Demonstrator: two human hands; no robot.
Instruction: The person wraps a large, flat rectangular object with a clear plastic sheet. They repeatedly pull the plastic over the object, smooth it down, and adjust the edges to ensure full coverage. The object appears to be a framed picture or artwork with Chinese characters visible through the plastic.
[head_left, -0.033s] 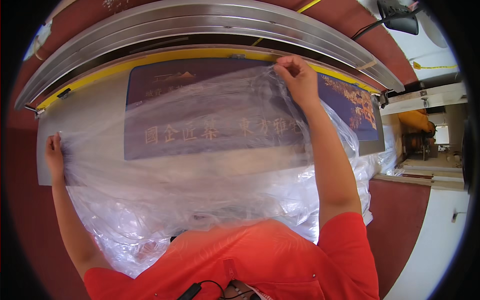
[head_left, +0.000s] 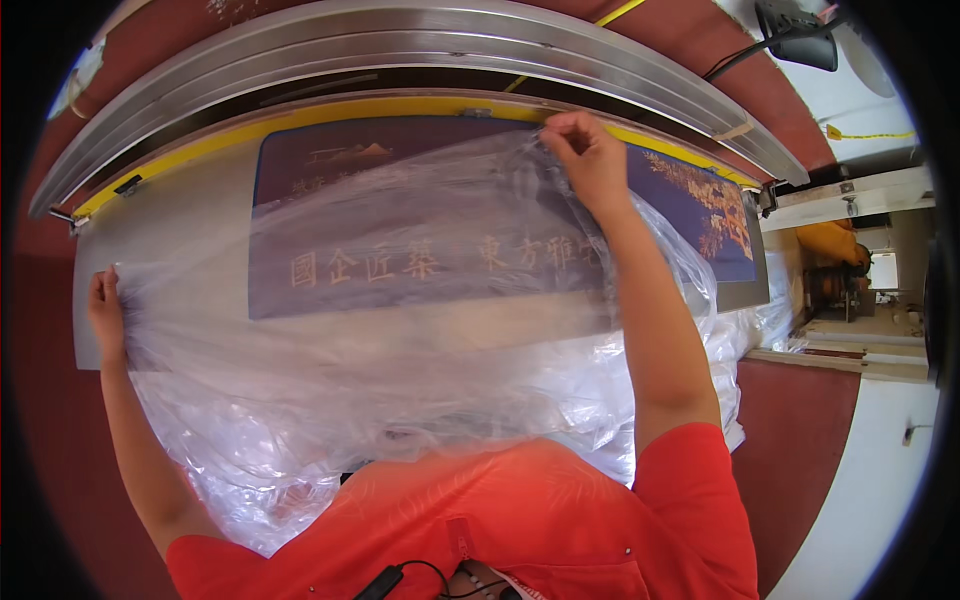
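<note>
A thin, clear plastic sheet [head_left: 400, 390] is stretched between my two hands. My left hand [head_left: 106, 305] pinches its left corner, over the grey end of the flat board [head_left: 180, 220]. At the far side my right hand [head_left: 588, 160] grips another gathered part of the sheet between thumb and fingers, near the yellow strip. Through the plastic shows a dark purple printed panel [head_left: 420, 210] with gold lettering and a blue edge. Its right part, with a golden tree pattern [head_left: 710, 215], lies uncovered. Bunched plastic hangs in folds toward my body.
Along the far edge runs a yellow strip [head_left: 390, 106] with small clips. Beyond it curves a silver metal rail [head_left: 420, 40]. A black device with a cable [head_left: 800, 40] is at the upper right. White frame bars [head_left: 850, 200] stand to the right, above a dark red surface [head_left: 800, 420].
My right hand has shifted slightly left, drawing the sheet with it, and the folds near it have changed. My left hand has barely moved.
</note>
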